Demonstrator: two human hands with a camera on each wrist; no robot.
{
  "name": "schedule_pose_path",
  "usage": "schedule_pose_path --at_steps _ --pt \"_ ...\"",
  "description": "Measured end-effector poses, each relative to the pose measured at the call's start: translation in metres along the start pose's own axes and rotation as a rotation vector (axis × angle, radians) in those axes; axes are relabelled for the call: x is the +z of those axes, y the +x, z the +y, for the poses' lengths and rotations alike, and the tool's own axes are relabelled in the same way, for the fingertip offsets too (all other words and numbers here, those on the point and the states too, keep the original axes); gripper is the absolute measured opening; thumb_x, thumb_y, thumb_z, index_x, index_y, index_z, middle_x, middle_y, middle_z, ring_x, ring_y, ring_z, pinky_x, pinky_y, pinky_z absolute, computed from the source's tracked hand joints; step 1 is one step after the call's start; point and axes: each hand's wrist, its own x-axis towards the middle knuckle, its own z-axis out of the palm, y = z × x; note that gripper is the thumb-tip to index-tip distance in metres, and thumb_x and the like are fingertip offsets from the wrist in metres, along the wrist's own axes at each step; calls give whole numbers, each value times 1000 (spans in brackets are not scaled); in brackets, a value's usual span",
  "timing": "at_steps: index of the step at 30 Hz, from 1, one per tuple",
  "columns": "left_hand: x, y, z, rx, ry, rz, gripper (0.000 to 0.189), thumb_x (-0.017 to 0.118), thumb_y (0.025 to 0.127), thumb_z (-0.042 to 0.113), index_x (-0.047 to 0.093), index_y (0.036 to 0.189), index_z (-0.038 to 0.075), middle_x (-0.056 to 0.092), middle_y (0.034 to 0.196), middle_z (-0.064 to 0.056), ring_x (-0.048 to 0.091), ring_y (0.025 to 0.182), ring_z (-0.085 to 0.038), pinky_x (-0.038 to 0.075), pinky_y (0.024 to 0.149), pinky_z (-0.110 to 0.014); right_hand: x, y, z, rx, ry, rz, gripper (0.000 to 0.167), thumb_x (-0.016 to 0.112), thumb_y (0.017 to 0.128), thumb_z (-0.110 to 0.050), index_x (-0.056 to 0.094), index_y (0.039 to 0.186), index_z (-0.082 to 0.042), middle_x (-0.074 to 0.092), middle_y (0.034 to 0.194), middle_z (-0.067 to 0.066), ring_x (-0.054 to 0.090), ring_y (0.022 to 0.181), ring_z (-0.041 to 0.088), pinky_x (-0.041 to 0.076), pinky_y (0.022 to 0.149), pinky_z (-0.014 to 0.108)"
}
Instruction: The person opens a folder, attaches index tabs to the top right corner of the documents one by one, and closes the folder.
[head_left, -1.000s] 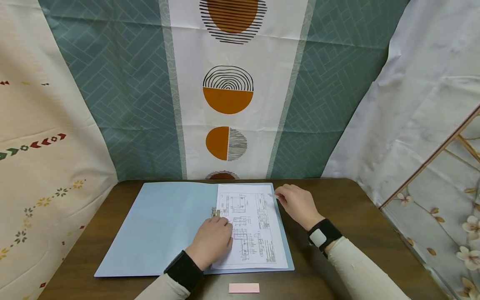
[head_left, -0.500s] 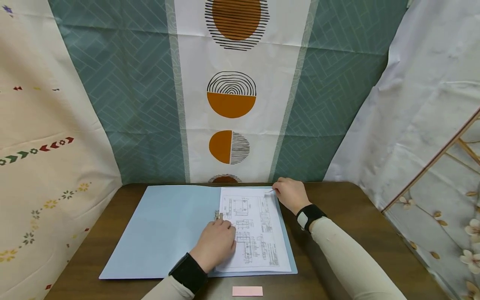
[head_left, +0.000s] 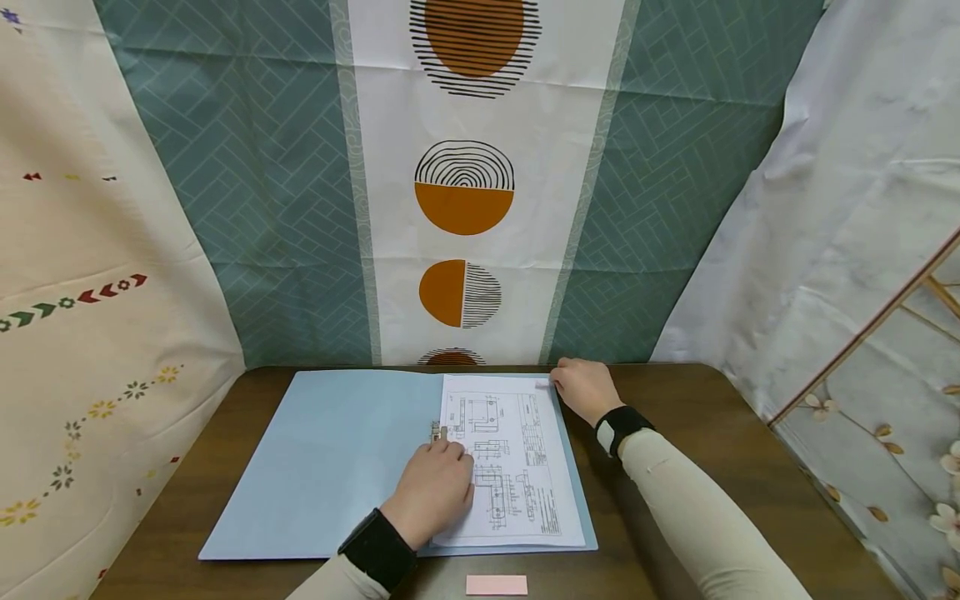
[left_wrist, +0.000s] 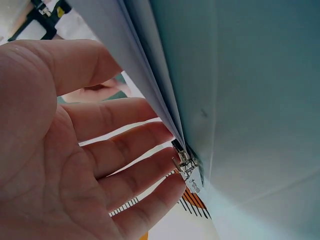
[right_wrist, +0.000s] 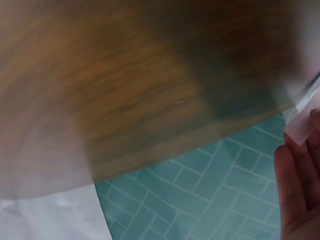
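Observation:
A light blue folder [head_left: 330, 467] lies spread on the table, a metal clip [head_left: 436, 431] at its spine. White sheets with technical drawings [head_left: 517, 467] fill its right side. My left hand [head_left: 435, 487] rests on the sheets' left edge beside the clip; in the left wrist view its fingers [left_wrist: 125, 142] are nearly straight and touch the paper's edge. At the sheets' upper right corner, my right hand [head_left: 587, 390] pinches a small pink sticky note [right_wrist: 302, 127] between thumb and fingers. In the head view most of that note is hidden by the hand.
A pink sticky-note pad [head_left: 497, 585] lies in front of the folder, near the front of the brown wooden table [head_left: 675, 467]. Behind the table's far edge hangs a patterned green and white cloth [head_left: 480, 208].
My right hand has moved slightly left, onto the sheets' upper right corner, and the pink note now lies lower against the paper. The left hand has stayed on the sheets.

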Motion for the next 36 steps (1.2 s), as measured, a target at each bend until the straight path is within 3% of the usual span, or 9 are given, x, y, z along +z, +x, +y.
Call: schedule_pose_path --at_steps 6,15,22,36 --pt "1 0 1 -7 6 -9 30 78 100 29 82 113 3 77 111 -10 70 110 -30 58 96 -50 9 -1 5 -50 -57 -69 12 83 98 -6 89 106 -14 78 96 4 72 79 19 63 75 36" --pt "1 1 2 1 12 -16 30 78 100 30 82 113 3 77 111 -10 70 110 -29 58 96 -49 15 -4 6 -90 -85 -26 15 83 96 -1 89 103 -14 75 90 3 70 76 18 60 69 34" --pt "2 1 1 9 26 2 28 79 99 29 82 110 3 77 109 -10 71 108 -29 59 93 -48 16 -5 4 -81 -77 -27 17 82 98 -2 89 104 -15 73 87 1 63 72 14 55 65 30" --pt "3 0 0 19 32 10 27 78 99 27 82 108 2 76 107 -11 71 105 -29 59 90 -48 14 -8 1 -64 -30 -13 15 82 97 -1 89 101 -14 72 85 1 64 70 15 56 65 32"
